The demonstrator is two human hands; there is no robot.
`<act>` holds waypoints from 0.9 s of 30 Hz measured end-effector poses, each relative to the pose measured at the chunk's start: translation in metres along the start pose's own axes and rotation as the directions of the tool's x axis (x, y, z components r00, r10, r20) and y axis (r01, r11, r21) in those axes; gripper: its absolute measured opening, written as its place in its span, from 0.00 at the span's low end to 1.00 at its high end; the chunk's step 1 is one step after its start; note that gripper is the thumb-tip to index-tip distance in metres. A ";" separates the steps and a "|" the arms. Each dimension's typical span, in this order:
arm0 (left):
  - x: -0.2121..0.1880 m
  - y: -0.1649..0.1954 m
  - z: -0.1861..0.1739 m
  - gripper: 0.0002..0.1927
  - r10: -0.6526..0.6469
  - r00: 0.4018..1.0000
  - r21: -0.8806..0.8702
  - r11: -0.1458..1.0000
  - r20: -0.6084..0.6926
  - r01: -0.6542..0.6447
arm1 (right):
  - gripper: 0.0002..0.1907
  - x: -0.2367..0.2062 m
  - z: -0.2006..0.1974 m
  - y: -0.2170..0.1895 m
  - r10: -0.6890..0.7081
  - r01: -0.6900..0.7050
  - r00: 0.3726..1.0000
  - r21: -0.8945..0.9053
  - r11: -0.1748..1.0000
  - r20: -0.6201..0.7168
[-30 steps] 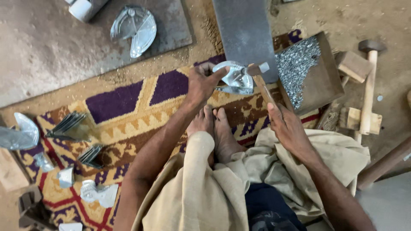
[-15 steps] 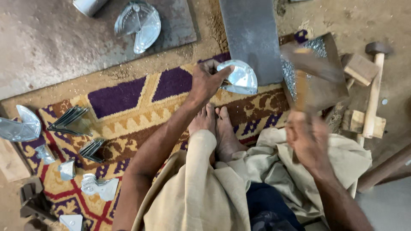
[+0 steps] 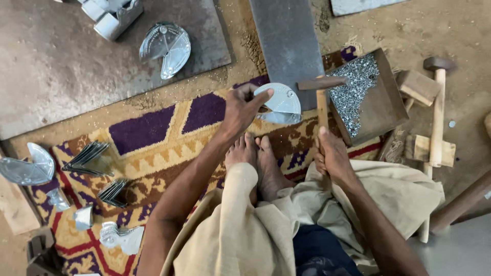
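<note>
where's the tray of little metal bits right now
In the head view the tray of metal bits sits on the floor at the upper right, just beyond the right hand and its hammer, left of the wooden mallet.

Left hand [image 3: 240, 110] reaching forward, fingers pinched closed, right hand [image 3: 332, 156] fisted, arm bent close

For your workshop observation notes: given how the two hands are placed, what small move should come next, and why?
Probably bring the wooden-handled hammer in the right hand down onto the shiny fan-shaped metal piece, since the left hand steadies it against the grey steel slab beneath the raised head.
</note>
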State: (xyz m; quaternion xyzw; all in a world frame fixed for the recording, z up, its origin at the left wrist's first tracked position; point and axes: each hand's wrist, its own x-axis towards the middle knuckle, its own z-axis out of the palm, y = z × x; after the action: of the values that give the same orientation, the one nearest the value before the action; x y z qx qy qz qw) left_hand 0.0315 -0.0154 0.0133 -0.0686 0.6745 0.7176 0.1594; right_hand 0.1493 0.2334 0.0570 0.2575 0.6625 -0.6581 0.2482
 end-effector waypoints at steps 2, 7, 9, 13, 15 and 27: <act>-0.008 0.004 -0.002 0.11 0.036 0.999 -0.035 0.999 0.038 -0.034 | 0.25 0.012 0.001 -0.002 0.048 -0.048 0.999 0.031 0.998 0.004; -0.030 0.014 -0.010 0.08 0.218 0.974 -0.149 0.967 0.061 -0.208 | 0.23 0.029 -0.003 -0.008 -0.069 0.037 0.994 -0.312 0.949 -0.091; -0.035 0.019 -0.010 0.08 0.242 0.969 -0.099 0.966 0.041 -0.237 | 0.22 0.024 -0.005 -0.019 -0.568 0.421 0.819 -0.591 0.688 -0.078; -0.042 0.032 -0.007 0.09 0.135 0.989 -0.174 0.977 0.057 -0.123 | 0.18 0.006 0.003 -0.051 -0.746 0.594 0.657 -0.535 0.600 -0.107; -0.045 0.039 -0.004 0.08 0.118 0.988 -0.181 0.979 0.098 -0.099 | 0.19 -0.003 0.012 -0.064 -0.664 0.628 0.748 -0.341 0.699 0.017; -0.054 0.046 -0.002 0.07 0.132 0.980 -0.157 0.982 0.151 -0.108 | 0.12 -0.001 0.026 -0.067 -0.294 0.282 0.954 0.149 0.948 0.067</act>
State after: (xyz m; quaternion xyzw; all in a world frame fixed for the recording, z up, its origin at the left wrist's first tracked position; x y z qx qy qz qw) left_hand 0.0670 -0.0265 0.0739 0.0186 0.6074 0.7771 0.1640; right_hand 0.1055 0.2070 0.1074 0.1453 0.6342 -0.7423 0.1602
